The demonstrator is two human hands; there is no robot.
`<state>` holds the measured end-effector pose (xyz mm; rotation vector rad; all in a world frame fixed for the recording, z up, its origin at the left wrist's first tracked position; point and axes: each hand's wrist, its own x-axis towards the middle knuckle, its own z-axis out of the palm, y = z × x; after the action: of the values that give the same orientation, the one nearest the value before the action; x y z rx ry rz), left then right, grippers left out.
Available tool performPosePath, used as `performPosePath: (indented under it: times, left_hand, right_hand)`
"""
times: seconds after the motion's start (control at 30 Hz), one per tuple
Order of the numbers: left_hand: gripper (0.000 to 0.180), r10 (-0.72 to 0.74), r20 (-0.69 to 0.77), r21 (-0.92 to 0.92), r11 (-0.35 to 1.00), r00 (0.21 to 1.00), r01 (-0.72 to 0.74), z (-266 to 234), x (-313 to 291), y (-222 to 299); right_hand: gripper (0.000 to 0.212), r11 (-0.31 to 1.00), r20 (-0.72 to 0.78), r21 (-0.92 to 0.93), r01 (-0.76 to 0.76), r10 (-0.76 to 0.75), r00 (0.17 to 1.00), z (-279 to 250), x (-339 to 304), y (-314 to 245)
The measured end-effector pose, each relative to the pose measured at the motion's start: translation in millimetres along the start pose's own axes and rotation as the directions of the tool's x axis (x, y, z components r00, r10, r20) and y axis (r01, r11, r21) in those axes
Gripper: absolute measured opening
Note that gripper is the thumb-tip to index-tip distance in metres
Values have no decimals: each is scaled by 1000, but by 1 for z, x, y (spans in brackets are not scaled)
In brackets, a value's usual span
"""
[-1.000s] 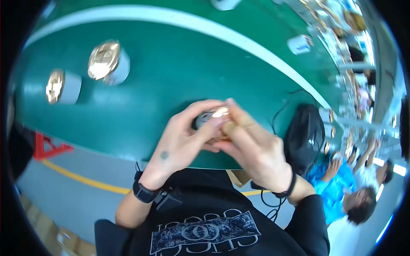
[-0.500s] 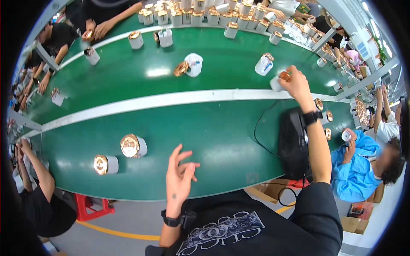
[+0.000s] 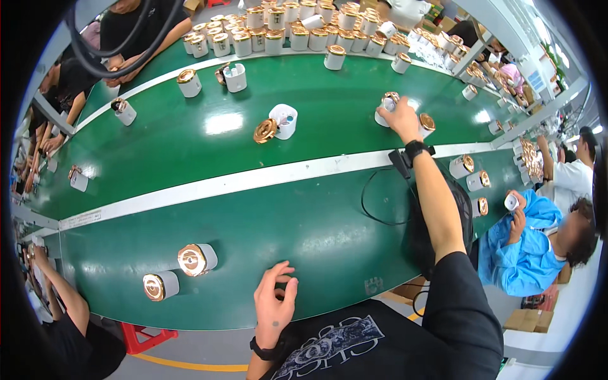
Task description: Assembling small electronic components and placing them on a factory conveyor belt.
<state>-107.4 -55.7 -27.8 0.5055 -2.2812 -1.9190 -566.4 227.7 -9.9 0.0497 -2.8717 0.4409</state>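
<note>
white pot (image 3: 380,118): upper right of the frame, on the far green tabletop (image 3: 342,114), partly hidden by the right fingers (image 3: 399,114), shiny gold lid (image 3: 392,97) up, white inside showing | second white pot (image 3: 425,133): near it, a bit lower and more right, shiny gold top (image 3: 427,120) on, partly hidden too

Gold-topped white canisters (image 3: 206,257), a bulky black object (image 3: 420,244) and a thin black cable (image 3: 363,200) lie on the green bench (image 3: 278,215).
</note>
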Motion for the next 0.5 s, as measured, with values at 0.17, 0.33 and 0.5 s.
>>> performPosePath:
  times: [0.17, 0.33, 0.5]
  left_hand:
    - [44, 103, 19, -46, 994, 994, -102, 5, 4, 14]
    - [76, 192, -69, 200, 964, 979, -175, 49, 35, 46]
    - [96, 281, 13, 341, 901, 959, -269, 55, 40, 17]
  right_hand:
    - [80, 999, 27, 4, 51, -51, 998, -36, -83, -64]
    - [59, 929, 250, 272, 251, -321, 913, -82, -244, -149]
    - [62, 889, 458, 379, 255, -420, 783, -101, -308, -143]
